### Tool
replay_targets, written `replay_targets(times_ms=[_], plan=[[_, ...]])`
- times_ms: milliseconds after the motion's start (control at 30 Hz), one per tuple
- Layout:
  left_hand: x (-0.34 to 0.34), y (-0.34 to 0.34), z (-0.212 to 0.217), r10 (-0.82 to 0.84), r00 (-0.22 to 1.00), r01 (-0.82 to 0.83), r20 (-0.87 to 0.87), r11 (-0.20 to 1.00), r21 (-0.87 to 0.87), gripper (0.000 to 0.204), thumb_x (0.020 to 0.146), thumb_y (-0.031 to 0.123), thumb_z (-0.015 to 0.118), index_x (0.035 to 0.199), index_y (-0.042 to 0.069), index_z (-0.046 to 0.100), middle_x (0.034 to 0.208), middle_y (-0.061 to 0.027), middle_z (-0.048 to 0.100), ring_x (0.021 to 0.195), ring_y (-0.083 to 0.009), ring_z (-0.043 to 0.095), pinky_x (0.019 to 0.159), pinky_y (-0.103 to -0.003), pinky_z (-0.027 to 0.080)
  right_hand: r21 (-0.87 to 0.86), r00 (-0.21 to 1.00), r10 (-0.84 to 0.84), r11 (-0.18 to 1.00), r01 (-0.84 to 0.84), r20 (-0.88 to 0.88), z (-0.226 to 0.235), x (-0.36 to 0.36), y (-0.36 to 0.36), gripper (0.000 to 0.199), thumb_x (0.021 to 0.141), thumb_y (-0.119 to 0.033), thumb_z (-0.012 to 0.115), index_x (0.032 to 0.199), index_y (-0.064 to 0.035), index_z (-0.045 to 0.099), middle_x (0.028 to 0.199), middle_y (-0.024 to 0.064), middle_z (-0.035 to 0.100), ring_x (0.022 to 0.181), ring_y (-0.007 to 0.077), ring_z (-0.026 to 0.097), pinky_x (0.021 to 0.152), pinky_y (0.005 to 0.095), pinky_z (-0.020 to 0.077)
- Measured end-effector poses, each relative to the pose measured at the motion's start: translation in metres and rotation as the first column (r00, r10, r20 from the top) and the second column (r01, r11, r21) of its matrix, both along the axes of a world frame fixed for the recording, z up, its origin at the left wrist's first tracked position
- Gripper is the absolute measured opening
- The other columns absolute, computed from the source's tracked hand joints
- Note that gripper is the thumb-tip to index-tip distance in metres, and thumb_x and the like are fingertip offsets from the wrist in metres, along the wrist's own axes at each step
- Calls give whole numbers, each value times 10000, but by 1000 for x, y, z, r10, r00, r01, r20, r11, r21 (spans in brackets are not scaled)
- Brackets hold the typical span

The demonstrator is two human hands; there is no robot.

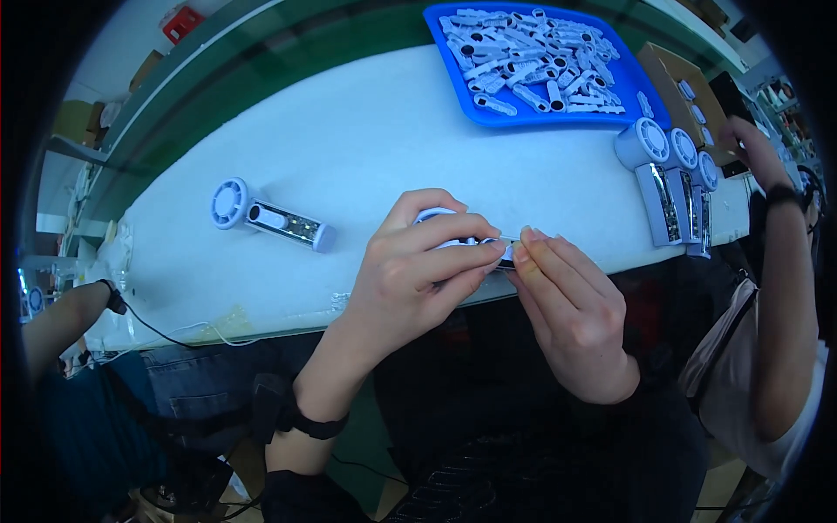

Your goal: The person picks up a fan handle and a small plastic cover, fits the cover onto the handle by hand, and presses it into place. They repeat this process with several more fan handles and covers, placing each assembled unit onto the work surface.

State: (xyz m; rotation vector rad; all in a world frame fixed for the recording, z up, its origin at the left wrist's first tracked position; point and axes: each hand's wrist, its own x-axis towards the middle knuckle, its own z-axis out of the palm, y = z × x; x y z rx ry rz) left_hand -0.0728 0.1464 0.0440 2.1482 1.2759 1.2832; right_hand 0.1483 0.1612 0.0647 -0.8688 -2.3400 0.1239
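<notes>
Holding: one half-hidden handheld fan (433,213), near edge of table (349,148); fingers of my left hand (410,266) clamped on it, right hand (571,305) pinching its end; apparently part-assembled, like four fans (656,200) showing circuitry.

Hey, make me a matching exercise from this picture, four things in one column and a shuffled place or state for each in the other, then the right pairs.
Column one
1. Blue tray
2. Lone fan
3. Left hand
4. Group of three fans

Column two
A. Holding a pale unit with fingers and thumb
B. Side by side toward the right end of the white table
C. Heaped with small pale parts
D. Lying by itself on the left part of the table

Right pairs: 1-C, 2-D, 3-A, 4-B
</notes>
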Motion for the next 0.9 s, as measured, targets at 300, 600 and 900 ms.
replay_targets(times_ms=[300,600,900], plan=[[-1,4,-3,-16,1000,16,1,997,81,210,817,7,846,1025,18,823,1080,-77,798,1096,-330,665,933,-412,567,-45,988,30,998,-37,-152,-8,3,1,350,860,56,807,1203,69,741,1206,202,755,1068,377,750,982,460,605],[2,6,-3,-26,1000,25,12,999,47,216,827,-1,844,1041,8,818,1075,-95,794,1113,-332,659,942,-407,560,-9,987,-9,1000,8,-158,-13,5,-1,344,869,32,816,1204,64,744,1235,199,752,1090,367,750,1000,451,600],[1,4,-2,-18,1000,19,-24,999,46,231,824,-13,842,1053,2,816,1069,-88,792,1113,-338,655,945,-418,555,-75,960,37,995,-60,-276,-20,10,6,343,854,7,839,1176,81,743,1246,189,751,1057,347,754,943,408,621]])
